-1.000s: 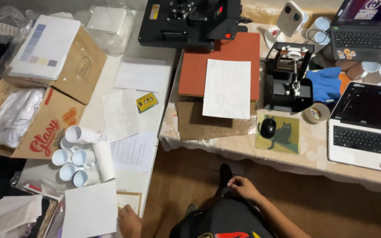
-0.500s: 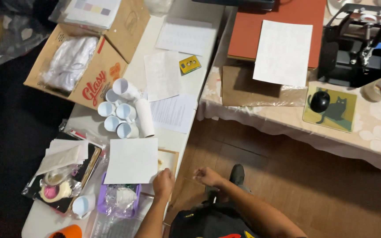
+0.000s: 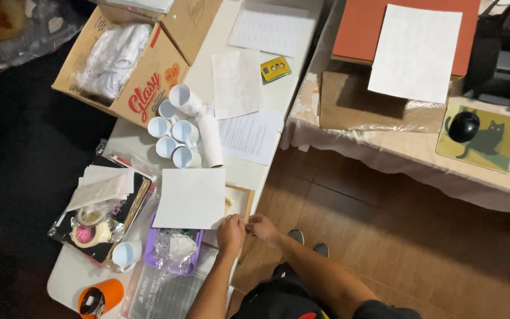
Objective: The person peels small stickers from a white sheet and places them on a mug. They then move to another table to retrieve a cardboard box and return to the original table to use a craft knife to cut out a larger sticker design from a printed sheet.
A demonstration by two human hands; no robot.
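Note:
My left hand [image 3: 230,233] rests at the near corner of a white paper sheet [image 3: 189,198] that lies on a flat tan board [image 3: 240,201] on the long white table [image 3: 125,133]. My right hand [image 3: 261,224] is right beside it at the board's edge, fingers curled. The two hands nearly touch. I cannot tell whether either pinches the sheet or the board.
Several white mugs [image 3: 172,133] and a paper roll [image 3: 211,140] stand behind the sheet. A cardboard box [image 3: 143,88], a purple tray [image 3: 169,254], an orange tape holder [image 3: 98,297] and loose papers [image 3: 249,134] share the table. A second table [image 3: 385,153] with a mouse pad [image 3: 482,137] stands right.
The view has swung left and down toward the white table. Both hands have come together at the near edge of the sheet and board.

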